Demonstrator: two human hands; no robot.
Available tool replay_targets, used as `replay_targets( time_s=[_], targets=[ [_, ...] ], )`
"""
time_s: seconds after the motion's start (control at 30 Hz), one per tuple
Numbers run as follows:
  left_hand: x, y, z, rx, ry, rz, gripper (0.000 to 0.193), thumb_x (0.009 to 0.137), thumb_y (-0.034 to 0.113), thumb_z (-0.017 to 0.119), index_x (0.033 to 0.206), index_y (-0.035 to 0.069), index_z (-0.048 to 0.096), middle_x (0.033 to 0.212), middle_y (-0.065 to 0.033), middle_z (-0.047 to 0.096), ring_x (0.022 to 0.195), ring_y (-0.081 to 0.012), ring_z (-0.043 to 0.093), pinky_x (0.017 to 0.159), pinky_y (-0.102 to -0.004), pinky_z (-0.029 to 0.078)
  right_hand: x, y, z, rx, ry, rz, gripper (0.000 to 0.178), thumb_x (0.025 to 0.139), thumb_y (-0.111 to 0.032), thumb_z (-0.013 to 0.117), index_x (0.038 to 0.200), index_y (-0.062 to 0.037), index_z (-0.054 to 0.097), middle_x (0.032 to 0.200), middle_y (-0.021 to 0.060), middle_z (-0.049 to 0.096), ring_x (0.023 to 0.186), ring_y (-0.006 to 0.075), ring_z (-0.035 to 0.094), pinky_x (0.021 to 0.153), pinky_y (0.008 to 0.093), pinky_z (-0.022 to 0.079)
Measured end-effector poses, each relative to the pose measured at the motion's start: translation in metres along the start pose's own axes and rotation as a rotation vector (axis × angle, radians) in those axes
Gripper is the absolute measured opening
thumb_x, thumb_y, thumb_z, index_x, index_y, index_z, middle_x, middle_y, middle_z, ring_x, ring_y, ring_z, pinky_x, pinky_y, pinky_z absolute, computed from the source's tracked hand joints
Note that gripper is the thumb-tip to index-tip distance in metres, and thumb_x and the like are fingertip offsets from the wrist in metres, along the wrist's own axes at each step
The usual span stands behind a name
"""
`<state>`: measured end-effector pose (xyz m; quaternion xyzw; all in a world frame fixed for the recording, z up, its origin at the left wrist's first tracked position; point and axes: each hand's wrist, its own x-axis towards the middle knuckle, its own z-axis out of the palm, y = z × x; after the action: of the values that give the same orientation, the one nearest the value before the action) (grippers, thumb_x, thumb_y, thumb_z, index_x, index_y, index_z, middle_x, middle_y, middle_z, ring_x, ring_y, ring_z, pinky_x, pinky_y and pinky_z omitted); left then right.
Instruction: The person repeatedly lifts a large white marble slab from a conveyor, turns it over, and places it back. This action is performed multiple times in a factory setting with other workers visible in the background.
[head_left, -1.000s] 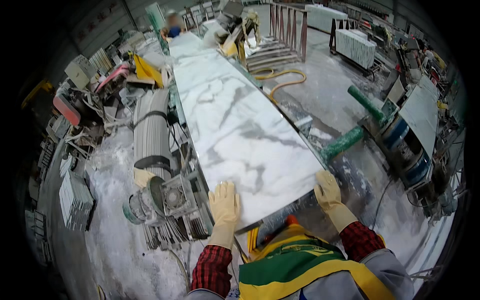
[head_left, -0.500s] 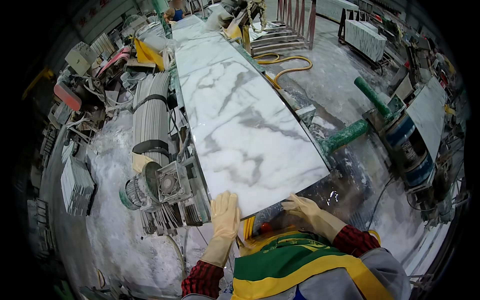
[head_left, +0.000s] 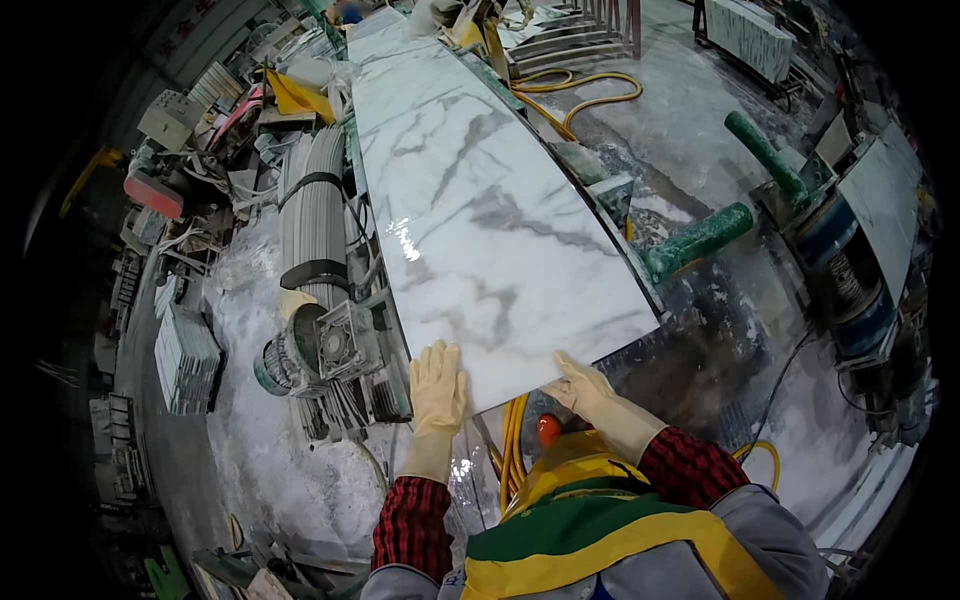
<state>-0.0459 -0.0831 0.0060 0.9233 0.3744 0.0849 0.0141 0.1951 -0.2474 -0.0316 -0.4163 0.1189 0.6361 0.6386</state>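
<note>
A long white marble slab [head_left: 480,250] with grey veins lies flat on a machine bed and stretches away from me. At its near left corner, my left hand [head_left: 438,388], in a cream rubber glove, rests flat on the slab with fingers stretched out. My right hand [head_left: 585,388], gloved alike, is at the near edge with its fingers extended over the rim; its thumb side touches the slab, and what its underside does is hidden. Neither hand is wrapped around anything. Red-and-black checked sleeves cover both forearms.
A motor with gearbox [head_left: 345,340] and a strapped grey bellows [head_left: 315,220] flank the slab's left side. Green rollers [head_left: 700,240] jut out at right. Yellow hoses [head_left: 513,450] hang below the near edge. Stacked slabs [head_left: 187,360] stand on the left floor.
My right hand has moved left along the near edge and now meets the slab. The left hand stays flat at the corner. My view has shifted slightly.
</note>
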Motion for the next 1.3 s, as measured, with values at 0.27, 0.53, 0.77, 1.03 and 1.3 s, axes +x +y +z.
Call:
replay_targets(
  time_s=[0.27, 0.53, 0.77, 1.03, 1.3],
  targets=[
    [-0.053, 0.024, -0.015, 0.013, -0.081, 0.032, 0.057, 0.101, 0.022, 0.067, 0.154, 0.007, 0.052, 0.161, -0.0241, 0.051, 0.149, -0.0462, 0.046, 0.128, -0.0588, 0.03, -0.047, 0.019, -0.022, -0.034, -0.008, 0.064, 0.058, 0.115, -0.024, 0.065, 0.158, 0.0093, 0.045, 0.155, 0.0226, 0.057, 0.136, 0.034, 0.065, 0.121, 0.0457, 0.056],
    [-0.001, -0.009, -0.022, -0.113, -0.127, 0.168, 0.058, 0.104, 0.021, 0.065, 0.158, 0.006, 0.051, 0.166, -0.0264, 0.048, 0.152, -0.0507, 0.043, 0.13, -0.0606, 0.029, -0.028, 0.05, -0.094, 0.129, 0.022, 0.122, 0.046, 0.116, -0.025, 0.06, 0.146, 0.0106, 0.052, 0.146, 0.0212, 0.062, 0.131, 0.0383, 0.067, 0.116, 0.0525, 0.06],
    [0.084, -0.044, -0.002, -0.045, 0.131, 0.17, 0.056, 0.1, 0.021, 0.068, 0.153, 0.008, 0.053, 0.161, -0.0215, 0.052, 0.147, -0.0466, 0.046, 0.126, -0.0588, 0.033, -0.045, 0.038, -0.087, -0.209, 0.104, 0.143, 0.047, 0.113, -0.027, 0.068, 0.143, 0.0074, 0.059, 0.142, 0.0185, 0.068, 0.127, 0.0306, 0.072, 0.118, 0.0446, 0.057],
    [0.178, -0.103, 0.02, 0.001, 0.199, 0.096, 0.059, 0.107, 0.026, 0.062, 0.162, 0.009, 0.051, 0.167, -0.0215, 0.051, 0.152, -0.0461, 0.046, 0.129, -0.0581, 0.032, -0.06, 0.042, -0.104, -0.289, -0.108, 0.053, 0.051, 0.111, -0.031, 0.072, 0.142, 0.0075, 0.06, 0.146, 0.0185, 0.068, 0.132, 0.0307, 0.07, 0.113, 0.0452, 0.059],
    [0.266, -0.11, 0.016, -0.027, 0.353, 0.194, 0.047, 0.105, 0.022, 0.067, 0.15, 0.008, 0.063, 0.151, -0.0198, 0.065, 0.142, -0.0443, 0.056, 0.123, -0.057, 0.04, -0.05, 0.065, -0.12, -0.161, -0.006, 0.067, 0.045, 0.11, -0.021, 0.069, 0.146, 0.0051, 0.061, 0.166, 0.0162, 0.053, 0.137, 0.0334, 0.065, 0.117, 0.047, 0.054]
  ],
)
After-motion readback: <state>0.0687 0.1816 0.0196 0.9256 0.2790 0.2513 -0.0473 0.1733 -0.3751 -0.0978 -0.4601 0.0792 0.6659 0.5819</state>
